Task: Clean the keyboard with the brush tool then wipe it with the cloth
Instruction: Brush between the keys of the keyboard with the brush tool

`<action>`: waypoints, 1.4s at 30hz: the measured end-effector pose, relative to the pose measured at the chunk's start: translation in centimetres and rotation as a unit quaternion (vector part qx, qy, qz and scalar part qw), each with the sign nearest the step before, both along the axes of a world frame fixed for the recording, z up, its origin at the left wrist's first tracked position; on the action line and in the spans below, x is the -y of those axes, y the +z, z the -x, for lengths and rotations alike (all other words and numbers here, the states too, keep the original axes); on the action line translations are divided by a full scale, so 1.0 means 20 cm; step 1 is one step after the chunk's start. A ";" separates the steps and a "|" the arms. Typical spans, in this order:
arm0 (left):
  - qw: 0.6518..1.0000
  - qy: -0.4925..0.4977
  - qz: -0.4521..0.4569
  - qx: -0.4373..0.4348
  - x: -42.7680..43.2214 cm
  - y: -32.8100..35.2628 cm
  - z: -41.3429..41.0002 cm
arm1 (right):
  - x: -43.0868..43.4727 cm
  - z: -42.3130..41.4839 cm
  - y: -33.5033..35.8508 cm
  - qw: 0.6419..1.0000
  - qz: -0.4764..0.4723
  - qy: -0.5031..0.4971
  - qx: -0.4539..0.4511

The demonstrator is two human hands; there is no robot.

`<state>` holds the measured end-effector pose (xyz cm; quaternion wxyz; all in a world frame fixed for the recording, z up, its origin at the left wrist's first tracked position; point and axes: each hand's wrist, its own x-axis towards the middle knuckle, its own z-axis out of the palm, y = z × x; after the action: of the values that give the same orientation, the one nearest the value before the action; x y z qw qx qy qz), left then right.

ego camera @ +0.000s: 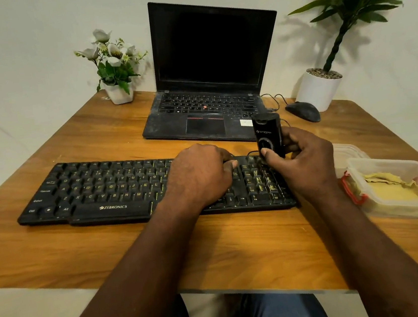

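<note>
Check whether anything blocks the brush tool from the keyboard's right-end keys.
Nothing visible. The right hand holds the brush tool over the keyboard's right end; the left hand rests on keys further left.

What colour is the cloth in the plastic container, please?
The cloth is yellow; head view shows it best.

Wood-grain table (110, 133), matt plastic keyboard (95, 188)

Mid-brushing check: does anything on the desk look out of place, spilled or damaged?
Nothing looks spilled or broken. The only oddity is a grey dust film on the laptop palm rest and on the mouse beside it. The cloth lies crumpled in its container, and the keyboard lies flat.
</note>
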<state>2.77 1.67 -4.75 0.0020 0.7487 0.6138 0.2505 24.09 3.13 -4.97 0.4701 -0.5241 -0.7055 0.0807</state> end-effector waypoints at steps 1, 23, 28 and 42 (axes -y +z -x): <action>1.000 0.001 0.002 -0.001 0.00 0.00 0.00 | 0.00 0.01 0.00 1.000 0.001 0.003 0.007; 1.000 0.013 0.013 0.017 -0.01 0.00 0.00 | 0.04 0.02 0.03 0.999 0.045 -0.012 -0.016; 1.000 0.014 0.015 0.023 0.00 0.00 -0.01 | 0.04 0.06 0.03 0.999 0.044 0.008 -0.008; 1.000 0.010 0.009 0.022 0.00 0.01 0.00 | -0.01 0.10 0.08 0.996 0.069 0.052 0.008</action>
<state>2.73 1.72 -4.63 0.0198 0.7367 0.6234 0.2612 22.05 3.37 -3.45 0.4224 -0.5183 -0.7284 0.1495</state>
